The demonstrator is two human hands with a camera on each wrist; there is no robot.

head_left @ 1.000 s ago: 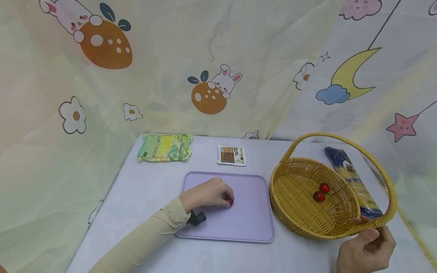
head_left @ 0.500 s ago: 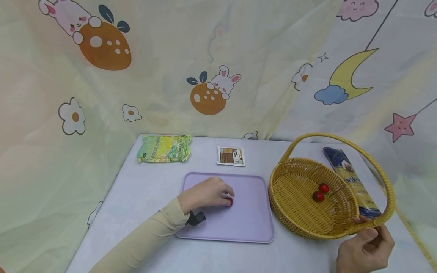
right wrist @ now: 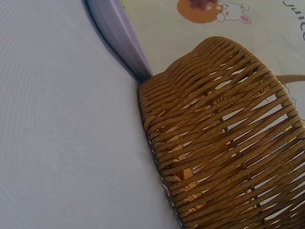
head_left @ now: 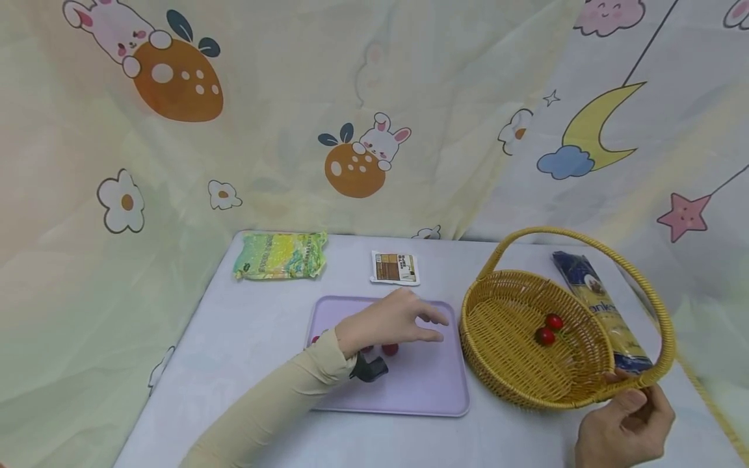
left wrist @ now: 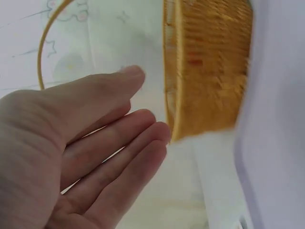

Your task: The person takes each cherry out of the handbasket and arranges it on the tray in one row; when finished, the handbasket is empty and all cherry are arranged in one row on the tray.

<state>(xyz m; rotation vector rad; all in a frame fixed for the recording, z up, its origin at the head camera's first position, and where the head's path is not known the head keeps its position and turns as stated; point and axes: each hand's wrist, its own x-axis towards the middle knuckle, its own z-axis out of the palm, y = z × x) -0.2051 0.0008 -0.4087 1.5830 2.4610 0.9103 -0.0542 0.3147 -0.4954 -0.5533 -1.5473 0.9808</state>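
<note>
Above the lilac tray (head_left: 421, 390), the left hand (head_left: 393, 320) has its thumb and fingers spread with nothing between them; the left wrist view shows the same empty hand (left wrist: 109, 143) near the wicker basket (left wrist: 209, 71). Red fruits (head_left: 389, 350) lie on the tray, partly hidden by that hand and wrist. Two red fruits (head_left: 545, 336) with green stems sit inside the basket (head_left: 509, 331). At the basket's right front, the right hand (head_left: 626, 426) pinches the rim by the handle base. Only the basket's woven side (right wrist: 224, 138) and the tray edge (right wrist: 121, 38) show in the right wrist view.
A green and yellow packet (head_left: 281, 255) lies at the table's back left, and a small white and brown packet (head_left: 394, 268) behind the tray. Right of the basket lies a blue and yellow bag (head_left: 603, 305). A patterned cloth hangs behind.
The left hand has left the red fruit it was touching, moved right and up over the tray, and its fingers have spread. The right hand keeps its hold on the basket.
</note>
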